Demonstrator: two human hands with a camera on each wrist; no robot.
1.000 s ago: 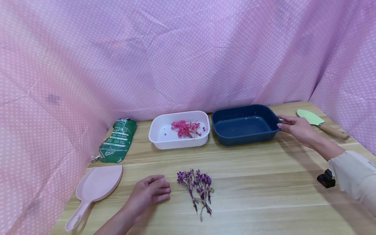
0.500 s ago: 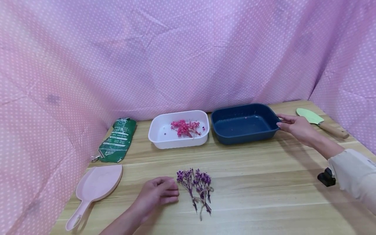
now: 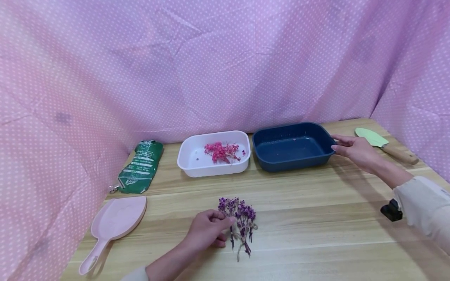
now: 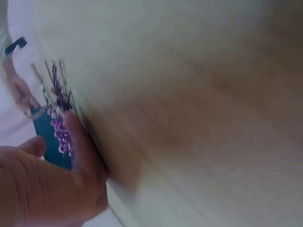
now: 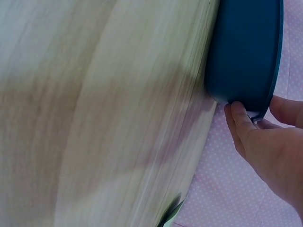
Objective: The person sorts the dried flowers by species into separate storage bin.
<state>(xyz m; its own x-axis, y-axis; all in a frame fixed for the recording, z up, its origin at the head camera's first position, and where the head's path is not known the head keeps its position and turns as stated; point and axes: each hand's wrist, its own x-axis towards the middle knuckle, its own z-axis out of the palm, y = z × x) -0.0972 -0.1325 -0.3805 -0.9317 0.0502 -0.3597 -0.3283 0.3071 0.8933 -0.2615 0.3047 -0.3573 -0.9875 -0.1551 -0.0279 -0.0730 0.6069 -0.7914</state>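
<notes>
Two small bunches of purple dried flowers (image 3: 246, 212), bound with twine, lie on the table in front of me. My left hand (image 3: 207, 231) is at the left bunch, its fingers touching it. In the left wrist view a gap shows between thumb and forefinger, with the purple flowers (image 4: 60, 132) seen through it. At the back right, my right hand (image 3: 358, 153) holds the near end of a dark blue basin (image 3: 295, 163), thumb at the rim and fingers against the outer wall. That basin (image 5: 244, 52) stands on the table.
Left of the blue basin stands a white basin (image 3: 218, 170) holding pink dried flowers (image 3: 220, 151). A green bag (image 3: 142, 166) and a pink dustpan (image 3: 117, 218) lie at the left. Behind my right hand lies a green trowel (image 3: 372, 136) with a wooden handle.
My left hand has moved right, from beside the purple flowers onto the left bunch, which has shifted slightly right. The right hand stays on the blue basin.
</notes>
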